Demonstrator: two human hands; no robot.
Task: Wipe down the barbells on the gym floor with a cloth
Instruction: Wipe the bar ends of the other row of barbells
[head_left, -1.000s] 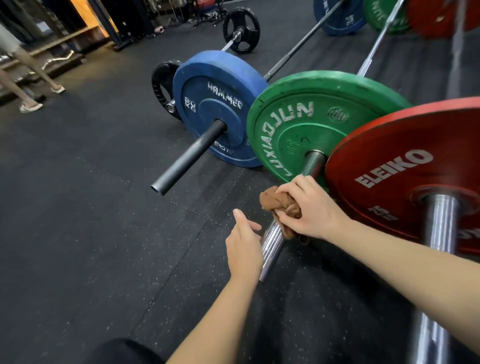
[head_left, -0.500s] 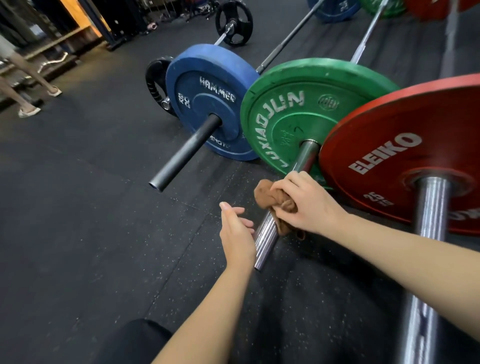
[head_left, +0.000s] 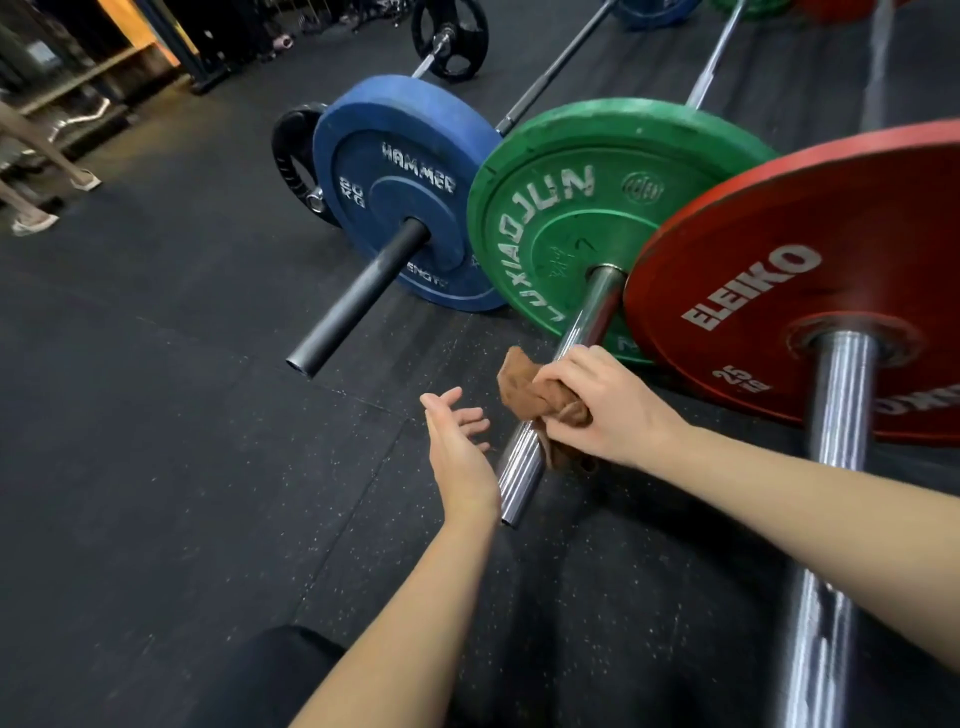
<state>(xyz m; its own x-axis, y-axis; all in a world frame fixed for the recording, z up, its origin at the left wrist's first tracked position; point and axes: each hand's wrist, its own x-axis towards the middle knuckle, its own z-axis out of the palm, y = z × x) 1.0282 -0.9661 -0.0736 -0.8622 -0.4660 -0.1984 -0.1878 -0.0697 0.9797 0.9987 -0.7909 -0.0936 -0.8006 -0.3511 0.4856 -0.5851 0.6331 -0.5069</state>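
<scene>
Several barbells lie side by side on the black rubber floor. My right hand (head_left: 608, 405) grips a brown cloth (head_left: 530, 397) wrapped round the chrome sleeve (head_left: 519, 467) of the barbell with the green plate (head_left: 582, 208). My left hand (head_left: 457, 441) hovers open just left of that sleeve's end, palm turned toward it, fingers relaxed and not touching the bar. To the right is the red plate (head_left: 810, 280) with its chrome sleeve (head_left: 836, 415); to the left the blue plate (head_left: 405, 192) with a dark sleeve (head_left: 358, 301).
A barbell with black plates (head_left: 293, 156) lies behind the blue one. A person's legs and shoes (head_left: 36, 218) stand at the far left beside a low rack. My dark-clothed knee (head_left: 280, 675) is at the bottom. Open rubber floor (head_left: 156, 415) stretches to the left.
My left hand has opened and drawn slightly away from the chrome sleeve. My right hand keeps the cloth on the sleeve, a little farther from the green plate.
</scene>
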